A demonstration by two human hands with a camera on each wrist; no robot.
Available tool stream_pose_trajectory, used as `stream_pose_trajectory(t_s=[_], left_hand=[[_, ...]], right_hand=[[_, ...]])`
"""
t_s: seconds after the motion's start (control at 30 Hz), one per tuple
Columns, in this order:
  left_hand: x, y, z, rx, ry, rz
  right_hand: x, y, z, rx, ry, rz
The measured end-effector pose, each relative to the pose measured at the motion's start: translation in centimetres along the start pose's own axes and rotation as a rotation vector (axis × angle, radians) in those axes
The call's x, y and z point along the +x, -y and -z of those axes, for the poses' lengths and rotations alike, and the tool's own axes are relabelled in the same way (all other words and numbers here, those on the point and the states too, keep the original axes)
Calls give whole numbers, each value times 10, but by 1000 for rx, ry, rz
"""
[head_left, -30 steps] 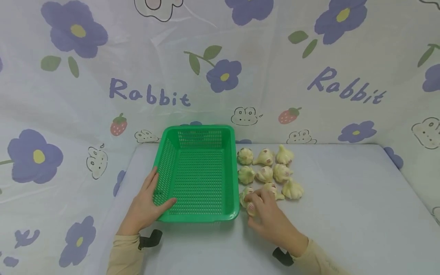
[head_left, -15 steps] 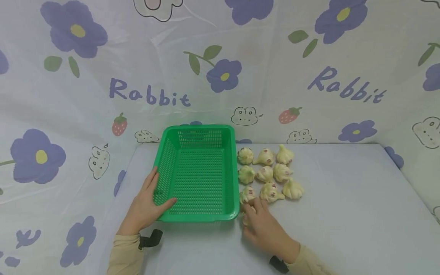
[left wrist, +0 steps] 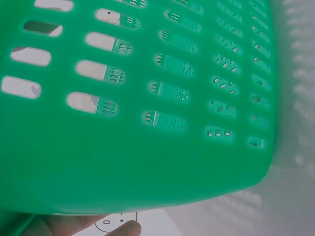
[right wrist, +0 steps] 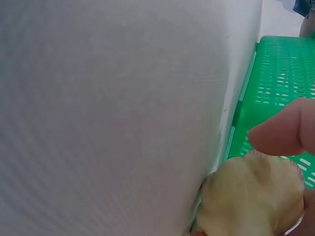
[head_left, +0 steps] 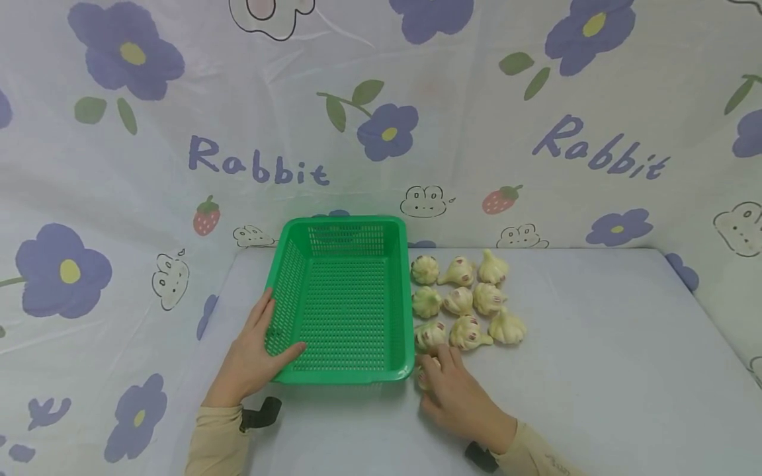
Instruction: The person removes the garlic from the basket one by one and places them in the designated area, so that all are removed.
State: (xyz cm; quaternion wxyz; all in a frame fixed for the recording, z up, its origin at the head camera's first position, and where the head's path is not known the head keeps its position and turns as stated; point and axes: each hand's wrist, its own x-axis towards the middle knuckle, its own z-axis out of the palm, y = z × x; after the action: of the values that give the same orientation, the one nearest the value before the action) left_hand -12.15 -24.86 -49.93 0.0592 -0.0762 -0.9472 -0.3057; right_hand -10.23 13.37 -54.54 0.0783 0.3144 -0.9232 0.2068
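Note:
A green plastic basket (head_left: 345, 311) with perforated walls stands on the white-covered table. My left hand (head_left: 250, 360) holds its left side near the front, the thumb over the rim; in the left wrist view the basket's wall (left wrist: 133, 157) hides most of that hand. By the basket's front right corner, my right hand (head_left: 461, 393) holds a garlic bulb (right wrist: 251, 196) between thumb and fingers, low at the table. In the head view the fingers cover much of this bulb. Just behind it lies another garlic bulb (head_left: 430, 335), close to the basket's right side.
Several garlic bulbs (head_left: 458, 301) lie in rough rows along the basket's right side. A white cloth backdrop (head_left: 452, 99) with purple flowers rises behind the table. The white tabletop (head_left: 607, 350) stretches off to the right.
My right hand has moved slightly left and toward me with the garlic bulb, uncovering the front row. The front left bulb there has turned a little. My left hand and the basket stay put.

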Motion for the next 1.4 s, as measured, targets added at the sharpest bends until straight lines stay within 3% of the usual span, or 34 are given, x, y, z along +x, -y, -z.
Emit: stream_pose_trajectory(t_s=[0.3,0.53,0.77,1.1,1.27,1.4], left_hand=[[0,0,0,-1,4,8],[2,1,-1,-6,8,2],[3,0,-2,-12,14,4],[7,7,4,-29,56,-12],[4,6,10,42,41,-27],[-2,-11,20,126,8,-29]], right_hand=[[2,-5,1,7,-32,0],[0,-4,14,-13,-83,20],[5,-4,46,31,-115,-27],[14,-20,85,78,-230,-107],[18,-24,101,68,-222,-144],[19,-25,110,-9,-229,-148]])
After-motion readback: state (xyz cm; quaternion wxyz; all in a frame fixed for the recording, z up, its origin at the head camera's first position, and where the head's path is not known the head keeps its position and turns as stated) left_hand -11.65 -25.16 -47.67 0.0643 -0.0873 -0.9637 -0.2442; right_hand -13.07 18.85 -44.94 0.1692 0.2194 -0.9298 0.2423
